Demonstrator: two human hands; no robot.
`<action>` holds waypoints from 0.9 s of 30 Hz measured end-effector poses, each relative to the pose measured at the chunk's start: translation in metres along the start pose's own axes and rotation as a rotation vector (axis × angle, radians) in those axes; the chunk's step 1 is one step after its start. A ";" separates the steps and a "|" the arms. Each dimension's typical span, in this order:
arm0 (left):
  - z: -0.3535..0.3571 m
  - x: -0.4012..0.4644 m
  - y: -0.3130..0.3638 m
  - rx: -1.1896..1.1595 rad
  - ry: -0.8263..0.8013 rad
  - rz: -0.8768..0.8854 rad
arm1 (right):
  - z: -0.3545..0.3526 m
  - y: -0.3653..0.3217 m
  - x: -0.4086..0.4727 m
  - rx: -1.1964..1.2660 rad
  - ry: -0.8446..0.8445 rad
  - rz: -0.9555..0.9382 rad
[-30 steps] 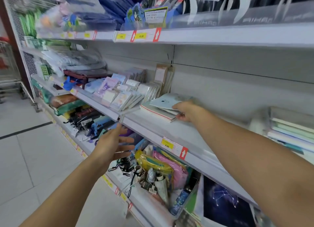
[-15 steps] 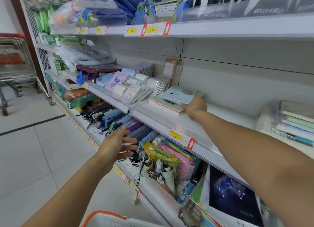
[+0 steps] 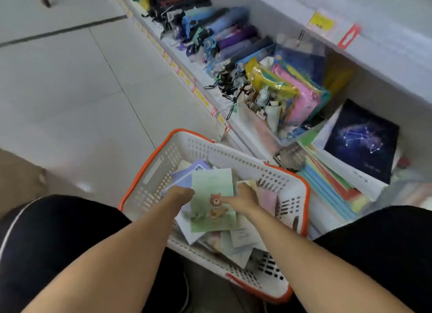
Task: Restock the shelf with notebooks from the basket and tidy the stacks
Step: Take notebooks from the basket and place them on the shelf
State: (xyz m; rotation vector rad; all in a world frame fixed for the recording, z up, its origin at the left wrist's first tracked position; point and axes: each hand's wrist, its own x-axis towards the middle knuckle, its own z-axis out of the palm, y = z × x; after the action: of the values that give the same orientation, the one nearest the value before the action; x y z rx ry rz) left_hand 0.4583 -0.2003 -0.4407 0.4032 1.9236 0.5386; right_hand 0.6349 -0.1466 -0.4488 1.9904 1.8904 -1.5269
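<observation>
Floor: pale shop tiles, shelf (image 3: 385,55) at 2 o'clock.
Basket (image 3: 184,146): at 6 o'clock, many notebooks remain.
Green notebook (image 3: 211,191): on top.
Left hand (image 3: 178,194): grip on its left edge, fingers hidden.
Right hand (image 3: 243,199): grip holding its right edge.
Progress: restocking unfinished.

One head-worn wide-angle view, we look steeply down from above, our forearms reaching forward from the bottom edge, white basket (image 3: 236,158) close below at centre, lower shelf (image 3: 257,135) running up the right, floor tiles (image 3: 70,90) on the left
</observation>
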 end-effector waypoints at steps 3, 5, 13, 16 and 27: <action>0.004 0.007 -0.012 0.084 -0.017 -0.085 | 0.010 0.030 0.002 0.063 0.027 0.169; 0.006 0.009 -0.021 0.067 -0.047 -0.145 | 0.014 0.037 0.008 0.086 0.013 0.175; 0.019 0.012 -0.030 -0.219 -0.162 -0.154 | 0.036 0.039 0.025 0.205 0.049 0.169; 0.021 0.009 -0.027 -0.321 -0.293 -0.108 | 0.032 0.042 0.031 0.345 0.055 0.211; 0.015 0.011 -0.018 0.042 0.131 0.376 | -0.015 0.058 0.047 0.188 0.282 0.361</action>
State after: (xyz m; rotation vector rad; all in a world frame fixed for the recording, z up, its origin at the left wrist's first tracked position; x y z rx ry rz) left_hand 0.4675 -0.2065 -0.4643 0.7819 1.9961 0.7852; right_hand 0.6793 -0.1183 -0.5042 2.5736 1.3847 -1.4289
